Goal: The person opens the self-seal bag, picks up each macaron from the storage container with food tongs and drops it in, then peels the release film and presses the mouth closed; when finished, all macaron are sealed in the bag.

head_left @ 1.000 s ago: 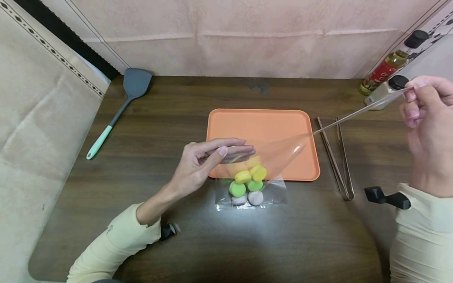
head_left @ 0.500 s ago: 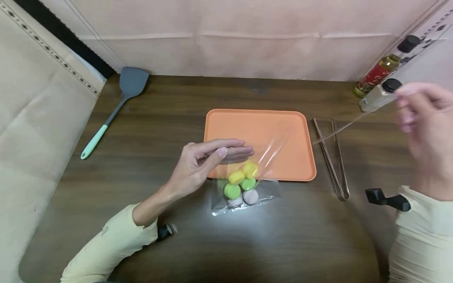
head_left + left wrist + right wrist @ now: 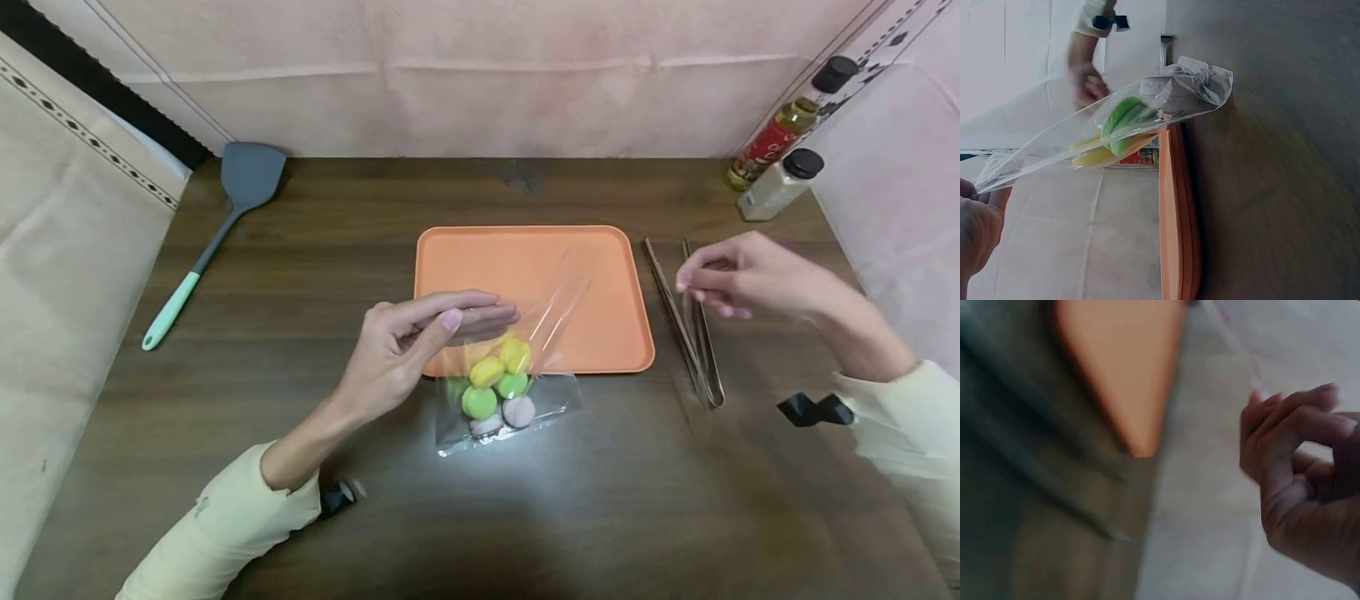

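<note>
My left hand (image 3: 401, 346) holds the gathered top of a clear plastic bag (image 3: 562, 396) between thumb and fingers. The bag hangs with yellow macarons (image 3: 487, 372), green macarons (image 3: 478, 403) and pale lilac macarons (image 3: 518, 411) in it, overlapping the front of an orange tray (image 3: 600, 250). In the left wrist view the bag (image 3: 1041, 147) stretches from the left hand (image 3: 979, 225), lilac macarons lowest. My right hand (image 3: 738, 271), thumb and index finger together, is above the metal tongs (image 3: 701, 367). The right wrist view shows a thin pale strip (image 3: 1250, 362) at its fingertips.
A grey spatula (image 3: 251, 175) with a mint handle lies at the left. An oil bottle (image 3: 772, 142) with a red label and a white shaker (image 3: 776, 187) with a black cap stand at the back right. A pale cloth wall (image 3: 487, 83) borders the table's back.
My right hand has come left and down from the right edge to above the tongs. The strip is no longer stretched out beside the bag. My left hand keeps holding the bag.
</note>
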`<state>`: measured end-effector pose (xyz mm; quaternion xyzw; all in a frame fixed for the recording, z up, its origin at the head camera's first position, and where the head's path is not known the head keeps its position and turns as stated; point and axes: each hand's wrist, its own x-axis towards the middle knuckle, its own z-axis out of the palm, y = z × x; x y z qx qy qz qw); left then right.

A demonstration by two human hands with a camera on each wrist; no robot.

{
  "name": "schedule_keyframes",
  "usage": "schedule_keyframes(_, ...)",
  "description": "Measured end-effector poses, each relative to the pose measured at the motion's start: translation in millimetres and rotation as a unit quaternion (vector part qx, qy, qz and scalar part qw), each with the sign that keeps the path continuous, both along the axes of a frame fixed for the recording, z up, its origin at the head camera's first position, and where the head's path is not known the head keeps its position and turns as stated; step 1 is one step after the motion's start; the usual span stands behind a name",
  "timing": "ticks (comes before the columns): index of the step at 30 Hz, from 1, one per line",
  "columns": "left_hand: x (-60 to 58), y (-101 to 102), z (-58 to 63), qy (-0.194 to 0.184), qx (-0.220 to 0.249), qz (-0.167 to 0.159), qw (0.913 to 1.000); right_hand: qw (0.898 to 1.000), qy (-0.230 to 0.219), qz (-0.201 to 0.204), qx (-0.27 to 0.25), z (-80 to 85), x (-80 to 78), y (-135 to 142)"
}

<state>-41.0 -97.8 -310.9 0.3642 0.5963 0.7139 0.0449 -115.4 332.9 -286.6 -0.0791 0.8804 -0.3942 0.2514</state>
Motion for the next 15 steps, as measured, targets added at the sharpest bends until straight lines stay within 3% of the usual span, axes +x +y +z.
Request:
schedule_keyframes(3,-0.4,-1,0.8,-0.001,0.0,-0.001,1.0,0.999,-0.002,-0.007,0.037,-20.0,-16.5,-11)
schedule_keyframes(7,-0.9,-1,-0.6,-0.004,0.001,-0.005,1.0,0.998,0.029,-0.018,0.048,-38.8,-37.0,-16)
schedule_keyframes(15,-0.7,-2,-1.1,-0.007,-0.001,-0.005,1.0,0.996,0.047,-0.007,0.072,-53.1,-60.6,-22)
